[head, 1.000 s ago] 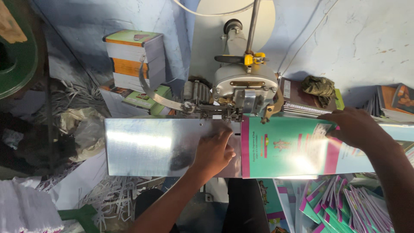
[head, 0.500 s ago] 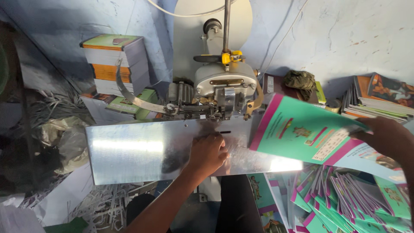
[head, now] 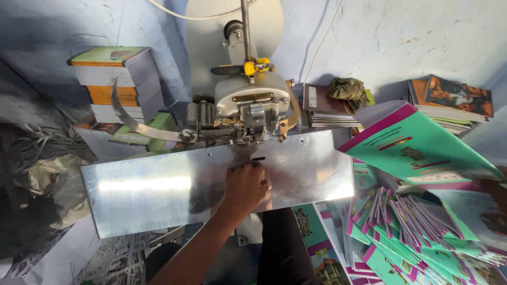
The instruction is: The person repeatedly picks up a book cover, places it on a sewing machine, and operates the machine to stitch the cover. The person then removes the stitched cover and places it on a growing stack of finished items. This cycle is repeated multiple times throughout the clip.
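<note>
Teal booklet (head: pixel 422 150) airborne right of metal plate (head: pixel 158 190), left hand (head: pixel 245 187) resting there

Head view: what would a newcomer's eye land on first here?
Probably the shiny metal plate across the middle, with the left hand resting flat on it just below the grey stitching machine. Next, the green and pink booklet tilted in the air at the right, above a heap of similar booklets. The right hand is out of view.

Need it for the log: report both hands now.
Left hand: loosely curled, resting on the metal plate, holding nothing.
Right hand: out of view; green booklet hides it.
</note>
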